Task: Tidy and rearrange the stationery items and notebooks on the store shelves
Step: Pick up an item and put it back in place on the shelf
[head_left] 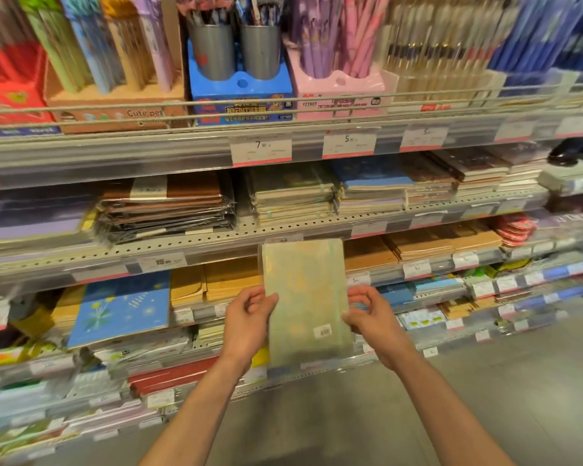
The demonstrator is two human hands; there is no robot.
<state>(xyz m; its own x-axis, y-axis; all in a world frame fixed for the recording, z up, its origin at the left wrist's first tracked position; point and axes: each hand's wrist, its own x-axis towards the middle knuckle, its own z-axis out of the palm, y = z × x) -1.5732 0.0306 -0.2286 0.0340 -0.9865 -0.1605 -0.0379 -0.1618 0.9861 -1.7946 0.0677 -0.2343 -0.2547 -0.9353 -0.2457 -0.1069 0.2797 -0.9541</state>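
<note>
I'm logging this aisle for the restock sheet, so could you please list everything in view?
pale green wrapped notebook: one, held upright before the shelves
grey metal pen cups: two, in blue box, top shelf
pink pen display box: one, right of the blue box
brown wrapped notebook stack: one, second shelf, left
pale green notebook stack: one, second shelf, centre
blue dandelion-print notebook: one, lower shelf, left
white price tags: several, shelf edges
left hand: grip on the notebook's left edge
right hand: grip on its right edge
</note>
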